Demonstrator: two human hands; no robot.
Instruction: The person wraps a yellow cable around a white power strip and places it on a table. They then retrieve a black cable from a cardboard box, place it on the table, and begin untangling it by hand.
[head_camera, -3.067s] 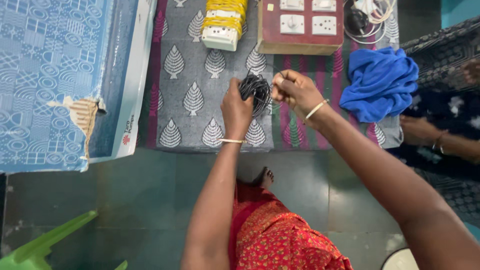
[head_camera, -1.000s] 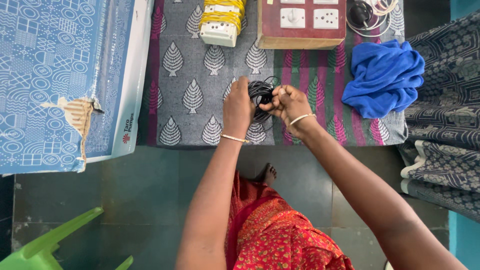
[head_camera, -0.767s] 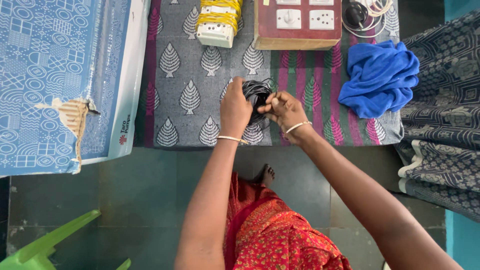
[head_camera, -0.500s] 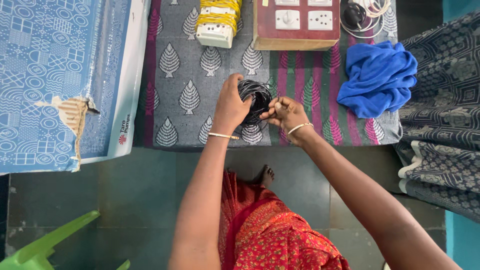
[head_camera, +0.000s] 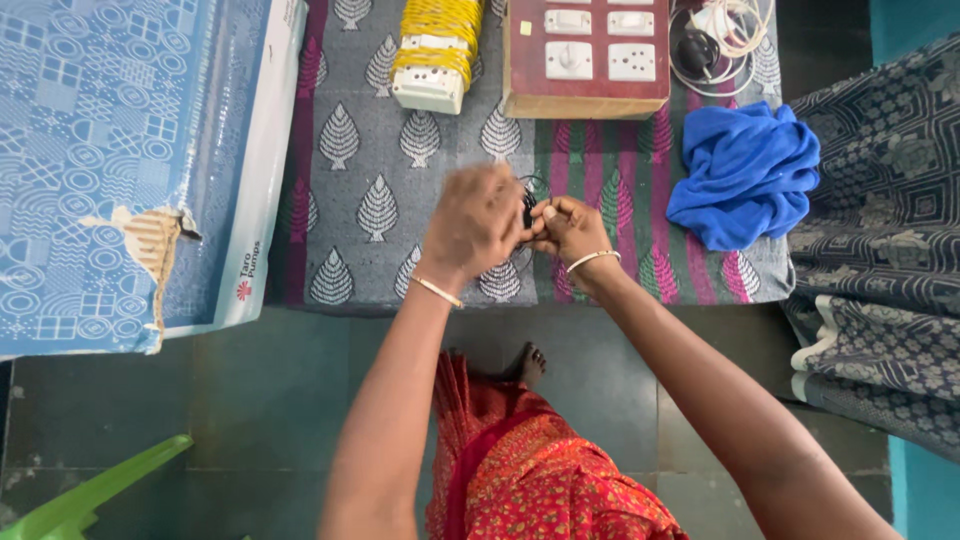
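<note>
Dark floor tiles run under a low surface spread with a grey leaf-patterned cloth (head_camera: 380, 150), where we work. Our left hand (head_camera: 475, 222), blurred, closes around a coil of thin black wire (head_camera: 527, 207), hiding most of it. Our right hand (head_camera: 568, 228) pinches the wire at the coil's edge, touching the left. We judge the winding nearly done, with the loose end left to secure. Farther off sit a wooden switchboard (head_camera: 585, 55), a yellow-wound extension box (head_camera: 436, 50), a blue rag (head_camera: 745, 170) and a patterned blue carton (head_camera: 120, 170).
</note>
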